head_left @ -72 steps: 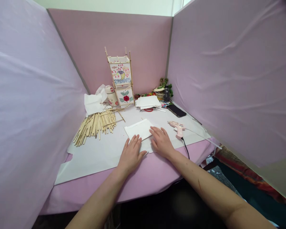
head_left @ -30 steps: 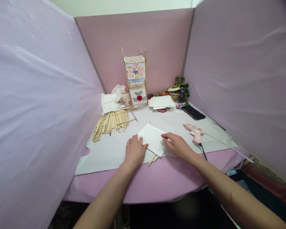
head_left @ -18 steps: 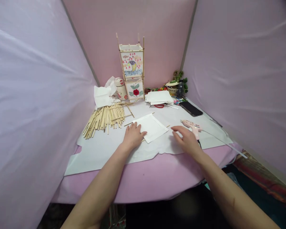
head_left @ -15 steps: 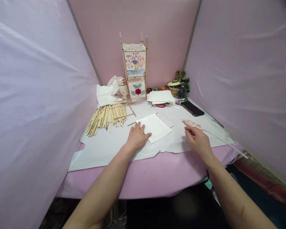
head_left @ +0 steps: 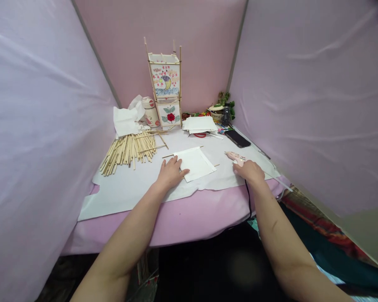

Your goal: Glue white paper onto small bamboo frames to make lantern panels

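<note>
My left hand [head_left: 171, 171] lies spread on the left edge of a white paper panel [head_left: 198, 163], pressing it to the table. Thin stick ends poke out past the panel's corners. At the right, my right hand [head_left: 250, 171] has its fingers wrapped around the handle of a pale pink hot glue gun [head_left: 235, 156]. The gun's nozzle points left, toward the panel. A long white glue stick [head_left: 279, 182] trails from its back, and a black cord hangs below my hand.
Behind the panel stands a stick-framed paper lantern [head_left: 166, 88] with painted sides. Many loose bamboo sticks [head_left: 129, 151] lie at the left beside crumpled white paper [head_left: 127, 119] and a bottle [head_left: 150, 113]. Stacked white panels [head_left: 200, 124], a phone [head_left: 237, 138] and a bowl [head_left: 216, 113] are at the back right.
My right hand has come down onto the glue gun and closed around its handle. My left hand stays on the panel. The whole view has shifted, so things appear further left.
</note>
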The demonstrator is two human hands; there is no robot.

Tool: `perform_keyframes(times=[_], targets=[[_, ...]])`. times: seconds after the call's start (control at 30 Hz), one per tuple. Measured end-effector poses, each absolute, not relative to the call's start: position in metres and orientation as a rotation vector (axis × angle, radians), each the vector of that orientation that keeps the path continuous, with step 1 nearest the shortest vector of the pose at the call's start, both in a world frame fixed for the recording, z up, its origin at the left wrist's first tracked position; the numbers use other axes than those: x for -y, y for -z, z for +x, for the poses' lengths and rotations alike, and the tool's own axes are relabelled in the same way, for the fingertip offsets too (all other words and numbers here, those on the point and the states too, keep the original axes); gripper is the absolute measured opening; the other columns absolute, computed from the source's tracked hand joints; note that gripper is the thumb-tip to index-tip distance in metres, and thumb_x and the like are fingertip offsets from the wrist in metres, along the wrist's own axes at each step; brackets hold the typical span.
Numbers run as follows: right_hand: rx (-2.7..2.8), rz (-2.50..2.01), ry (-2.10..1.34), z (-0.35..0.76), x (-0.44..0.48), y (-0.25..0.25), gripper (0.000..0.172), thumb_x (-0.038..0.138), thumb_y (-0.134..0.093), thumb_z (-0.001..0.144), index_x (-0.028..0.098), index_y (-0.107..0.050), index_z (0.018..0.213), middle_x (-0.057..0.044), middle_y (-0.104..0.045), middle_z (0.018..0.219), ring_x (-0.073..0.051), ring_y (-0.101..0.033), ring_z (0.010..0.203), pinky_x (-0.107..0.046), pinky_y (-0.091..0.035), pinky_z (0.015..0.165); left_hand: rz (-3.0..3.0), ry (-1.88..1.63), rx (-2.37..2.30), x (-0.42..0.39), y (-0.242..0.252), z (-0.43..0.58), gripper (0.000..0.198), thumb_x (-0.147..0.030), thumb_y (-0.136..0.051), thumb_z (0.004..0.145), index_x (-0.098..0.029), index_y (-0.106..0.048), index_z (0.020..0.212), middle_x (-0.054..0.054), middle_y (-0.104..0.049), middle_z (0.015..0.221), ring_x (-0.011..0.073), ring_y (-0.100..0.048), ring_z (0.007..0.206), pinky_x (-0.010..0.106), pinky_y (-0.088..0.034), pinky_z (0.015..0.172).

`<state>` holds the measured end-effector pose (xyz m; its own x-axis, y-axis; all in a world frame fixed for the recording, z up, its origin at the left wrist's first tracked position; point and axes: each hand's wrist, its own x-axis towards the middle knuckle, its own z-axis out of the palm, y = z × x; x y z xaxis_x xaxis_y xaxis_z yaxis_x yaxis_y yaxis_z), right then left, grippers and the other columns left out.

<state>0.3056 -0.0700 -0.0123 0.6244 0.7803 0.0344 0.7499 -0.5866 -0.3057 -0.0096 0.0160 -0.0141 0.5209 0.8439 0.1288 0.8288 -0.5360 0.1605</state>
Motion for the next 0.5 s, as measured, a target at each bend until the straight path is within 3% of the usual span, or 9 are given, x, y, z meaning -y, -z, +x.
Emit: perform_keyframes(times=[0.1, 0.2, 0.27, 0.33, 0.5], targets=[[1.237, -2.514, -0.264, 0.309, 0.07, 0.007, 0.027, 0.041, -0.062, 0.072, 0.016, -0.069, 0.079, -0.016, -0.07, 0.081, -0.032, -0.067, 0.082, -0.041, -0.051, 0.069, 2.674, -0.287, -1.488, -0.014, 0.014, -0.01, 0.054, -0.053, -0.04, 0.094, -0.017, -0.047, 0.133, 0.017, -0.034, 0.151, 0.0292, -0.029, 0.141, 0.055, -0.017, 0.114], [1.087, -2.253, -0.59, 0.303, 0.083, -0.004, 0.023, 0.034, -0.064, 0.071, 0.014, -0.065, 0.082, -0.016, -0.071, 0.085, -0.031, -0.069, 0.086, -0.037, -0.054, 0.07, 2.671, -0.269, -1.529, -0.012, 0.012, -0.011, 0.052, -0.053, -0.04, 0.094, -0.018, -0.049, 0.131, 0.016, -0.037, 0.15, 0.0295, -0.031, 0.139, 0.054, -0.017, 0.114], [0.953, -1.829, -0.922, 0.29, 0.093, -0.013, 0.029, 0.026, -0.066, 0.071, 0.016, -0.06, 0.098, -0.014, -0.071, 0.102, -0.025, -0.07, 0.088, -0.03, -0.056, 0.066, 2.664, -0.264, -1.572, -0.011, 0.01, -0.012, 0.052, -0.053, -0.04, 0.093, -0.018, -0.05, 0.13, 0.016, -0.039, 0.149, 0.0301, -0.033, 0.138, 0.054, -0.017, 0.113], [0.904, -1.413, -1.25, 0.273, 0.1, -0.019, 0.046, 0.02, -0.069, 0.07, 0.021, -0.054, 0.114, -0.01, -0.067, 0.119, -0.02, -0.07, 0.09, -0.025, -0.057, 0.063, 2.652, -0.255, -1.599, -0.011, 0.009, -0.013, 0.053, -0.053, -0.04, 0.094, -0.017, -0.05, 0.131, 0.017, -0.039, 0.149, 0.0303, -0.033, 0.137, 0.054, -0.016, 0.113], [0.836, -1.072, -1.578, 0.236, 0.101, -0.019, 0.054, 0.018, -0.074, 0.07, 0.025, -0.054, 0.119, -0.006, -0.065, 0.123, -0.014, -0.07, 0.083, -0.019, -0.055, 0.058, 2.607, -0.231, -1.588, -0.013, 0.01, -0.021, 0.055, -0.053, -0.039, 0.094, -0.017, -0.045, 0.136, 0.017, -0.034, 0.152, 0.0298, -0.028, 0.14, 0.057, -0.014, 0.114]])
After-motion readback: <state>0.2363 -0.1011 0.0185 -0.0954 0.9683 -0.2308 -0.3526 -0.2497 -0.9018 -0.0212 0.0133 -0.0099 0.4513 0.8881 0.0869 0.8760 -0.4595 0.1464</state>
